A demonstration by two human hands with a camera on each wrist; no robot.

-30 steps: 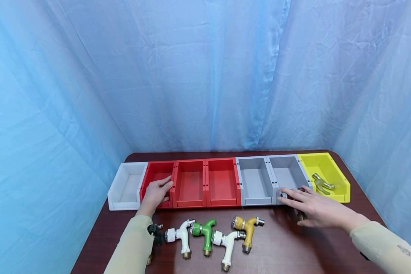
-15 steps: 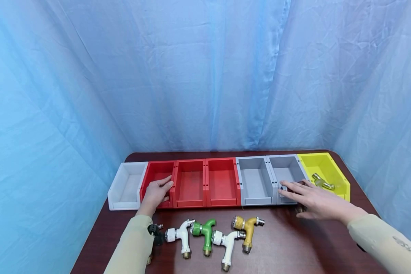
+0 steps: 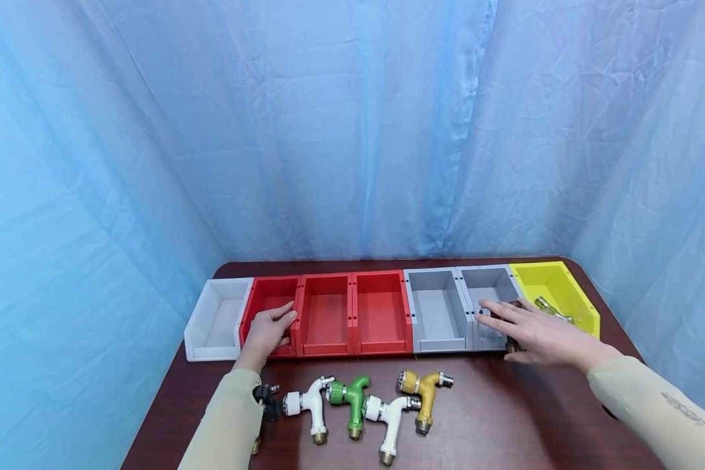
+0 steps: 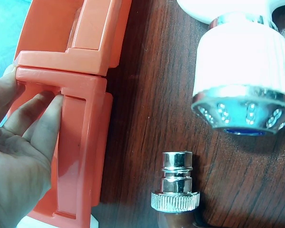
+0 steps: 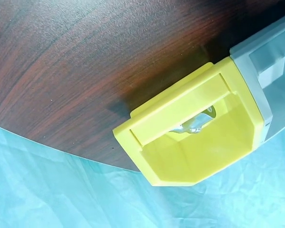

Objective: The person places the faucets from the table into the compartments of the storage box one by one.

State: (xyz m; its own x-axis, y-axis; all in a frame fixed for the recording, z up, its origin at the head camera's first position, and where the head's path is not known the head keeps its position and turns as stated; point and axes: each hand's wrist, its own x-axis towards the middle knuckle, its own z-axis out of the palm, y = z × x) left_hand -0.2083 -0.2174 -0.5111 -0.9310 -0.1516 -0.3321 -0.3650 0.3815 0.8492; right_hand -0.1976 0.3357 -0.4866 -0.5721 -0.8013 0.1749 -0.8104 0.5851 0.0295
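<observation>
Nearby, white taps (image 3: 391, 431), green tap (image 3: 355, 406) and mustard tap (image 3: 427, 398) lie on dark-red table (image 3: 482, 431). Beyond: left hand (image 3: 264, 334), fingers loose, touches leftmost red bin (image 3: 276, 287). Right hand (image 3: 534, 334) holds brown tap (image 3: 512, 344), mostly hidden, at right grey bin's (image 3: 492, 287) front. Shiny tap (image 3: 555, 311) inside yellow bin (image 3: 580, 300). Blue curtain (image 3: 341, 143) behind.

I get bright light on the blue curtain (image 3: 352, 130) and soft shadows across the worktop (image 3: 482, 424). In my left wrist view, the white knob (image 4: 242, 59) seems washed out by glare.
</observation>
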